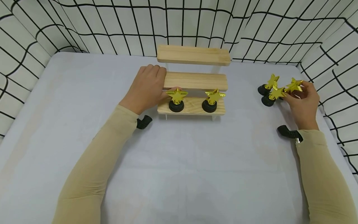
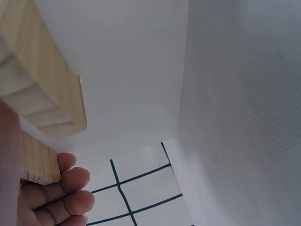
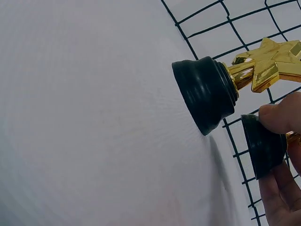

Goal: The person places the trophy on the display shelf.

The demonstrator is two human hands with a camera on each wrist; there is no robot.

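Observation:
A three-step wooden display stand stands toward the back of the table. My left hand grips the left end of its middle step, and the fingertips show curled round a board end. On the lowest step, two gold star trophies with round black bases stand upright, one left and one right. At the right, my right hand pinches another star trophy between thumb and fingers, at its black base. Two more trophies, a rear one and a front one, stand beside it.
A white cloth covers the table. Black wire grid panels run along the back and both sides, and the right panel is close to my right hand. The stand's top step nearly meets the back grid.

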